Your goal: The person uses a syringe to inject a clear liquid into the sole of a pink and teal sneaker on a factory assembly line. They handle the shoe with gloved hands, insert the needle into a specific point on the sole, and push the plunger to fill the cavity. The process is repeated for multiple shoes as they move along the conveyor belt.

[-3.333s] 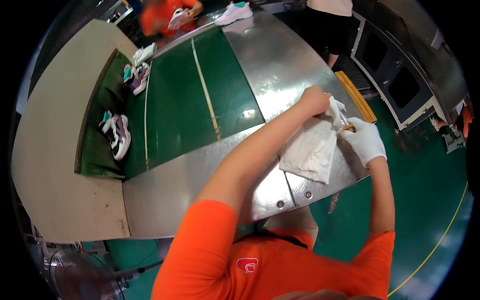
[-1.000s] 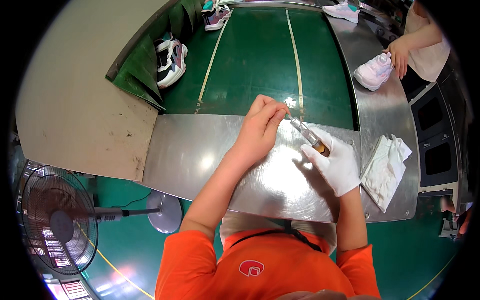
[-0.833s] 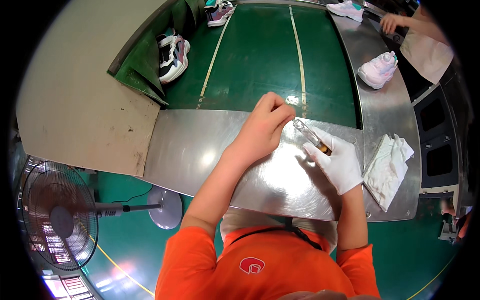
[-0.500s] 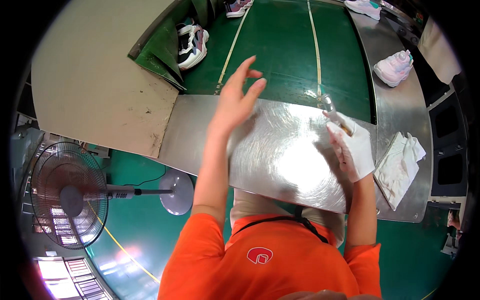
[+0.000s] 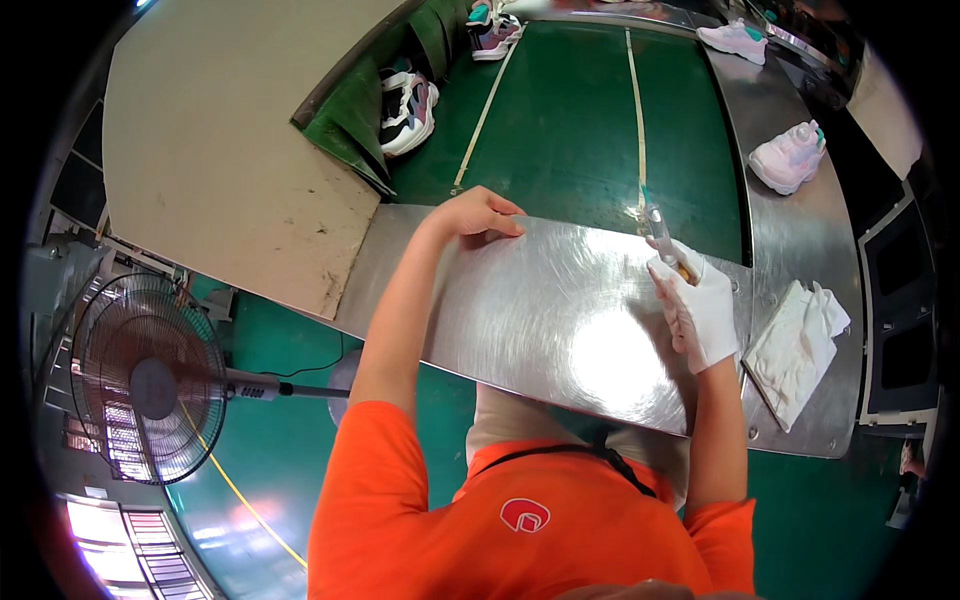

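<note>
My left hand [image 5: 480, 215], bare, rests at the far edge of the brushed metal plate [image 5: 530, 300], its fingers loosely bent and apart from the thumb, with nothing in them. A white glove covers my right hand [image 5: 700, 310], which is closed around a clear syringe-like tube [image 5: 656, 224]. The tube's narrow teal tip points away from me, over the green belt [image 5: 570, 120]. The fingertips of the glove look stained, and the palm side of the grip is partly hidden.
A dark-and-white sneaker [image 5: 408, 112] stands by a green flap [image 5: 340, 145] on the left, with another sneaker [image 5: 495, 38] farther off. Pale pink shoes [image 5: 788, 158] and white cloths [image 5: 800, 345] lie on the right metal ledge. A fan [image 5: 150, 385] stands left.
My left hand has come down toward me from above the belt to the plate's far edge. The right hand still grips the tube, slightly lower. The view has shifted a little.
</note>
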Demonstrator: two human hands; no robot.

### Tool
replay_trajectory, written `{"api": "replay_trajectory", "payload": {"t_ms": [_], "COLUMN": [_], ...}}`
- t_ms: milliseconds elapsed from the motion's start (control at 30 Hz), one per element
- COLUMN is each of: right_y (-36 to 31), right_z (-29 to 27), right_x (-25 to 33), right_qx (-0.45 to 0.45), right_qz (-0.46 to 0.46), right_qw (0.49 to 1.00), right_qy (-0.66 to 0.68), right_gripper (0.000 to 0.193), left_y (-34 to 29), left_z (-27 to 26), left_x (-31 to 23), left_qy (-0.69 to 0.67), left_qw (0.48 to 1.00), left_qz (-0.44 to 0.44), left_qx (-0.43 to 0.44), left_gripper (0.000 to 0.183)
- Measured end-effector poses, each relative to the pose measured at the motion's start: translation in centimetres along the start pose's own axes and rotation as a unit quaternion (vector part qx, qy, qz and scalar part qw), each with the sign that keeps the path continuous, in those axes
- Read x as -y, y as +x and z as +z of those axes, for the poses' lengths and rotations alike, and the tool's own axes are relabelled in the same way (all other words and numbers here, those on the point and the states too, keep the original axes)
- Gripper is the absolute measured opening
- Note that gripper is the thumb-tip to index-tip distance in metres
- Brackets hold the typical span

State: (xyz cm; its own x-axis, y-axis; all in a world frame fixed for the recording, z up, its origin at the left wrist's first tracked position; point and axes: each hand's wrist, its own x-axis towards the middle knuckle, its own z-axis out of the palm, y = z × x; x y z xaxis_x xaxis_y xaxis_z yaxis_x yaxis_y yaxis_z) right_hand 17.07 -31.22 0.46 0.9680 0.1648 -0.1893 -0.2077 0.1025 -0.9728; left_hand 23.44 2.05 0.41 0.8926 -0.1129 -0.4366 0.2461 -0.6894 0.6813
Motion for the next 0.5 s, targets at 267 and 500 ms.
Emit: {"api": "replay_trajectory", "payload": {"t_ms": [267, 500], "right_y": [-0.5, -0.7], "right_z": [1.1, 1.4], "right_x": [-0.6, 0.0], "right_qx": [-0.007, -0.023], "right_qz": [-0.040, -0.007], "right_qw": [0.999, 0.999], "right_qy": [0.026, 0.040], "right_gripper": [0.035, 0.037], "left_y": [0.6, 0.3], "left_z": [0.7, 0.0], "left_x": [0.9, 1.1], "left_qy": [0.008, -0.035], "left_qw": [0.999, 0.999], "left_qz": [0.025, 0.011], "left_qx": [-0.030, 0.003], "left_gripper": [0.041, 0.045]}}
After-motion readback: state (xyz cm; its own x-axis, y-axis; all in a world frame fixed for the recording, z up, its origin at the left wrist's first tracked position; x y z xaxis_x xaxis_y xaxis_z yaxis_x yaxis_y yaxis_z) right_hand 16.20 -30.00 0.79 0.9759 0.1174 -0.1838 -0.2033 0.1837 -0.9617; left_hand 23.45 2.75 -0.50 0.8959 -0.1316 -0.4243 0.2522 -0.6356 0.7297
